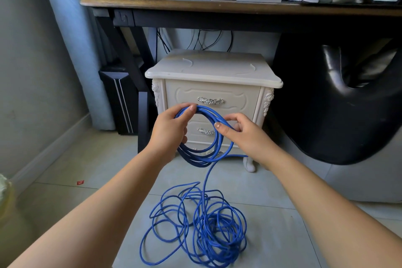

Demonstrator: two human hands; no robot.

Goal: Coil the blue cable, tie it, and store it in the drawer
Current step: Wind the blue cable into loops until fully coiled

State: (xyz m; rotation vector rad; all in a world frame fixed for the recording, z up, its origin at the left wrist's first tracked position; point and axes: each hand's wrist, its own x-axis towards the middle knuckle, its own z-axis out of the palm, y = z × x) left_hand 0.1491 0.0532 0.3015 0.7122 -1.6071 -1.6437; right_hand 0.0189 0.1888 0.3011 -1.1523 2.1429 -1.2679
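Note:
The blue cable (pixel 200 222) lies mostly as a loose tangle on the floor tiles. One strand rises from it to a hanging coil of several loops. My left hand (pixel 171 128) grips the top left of that coil. My right hand (pixel 237 130) pinches the cable at the coil's upper right. Behind the coil stands a cream nightstand (pixel 213 69) with two shut drawers, the upper drawer (pixel 212 95) with a silver handle, the lower one partly hidden by my hands and the coil.
A dark wooden desk (pixel 195 5) spans above the nightstand, with a keyboard and mouse on top. A black chair (pixel 348 102) stands at the right, a black computer case (pixel 121 98) and a curtain at the left. A red scrap (pixel 80 182) lies on the floor.

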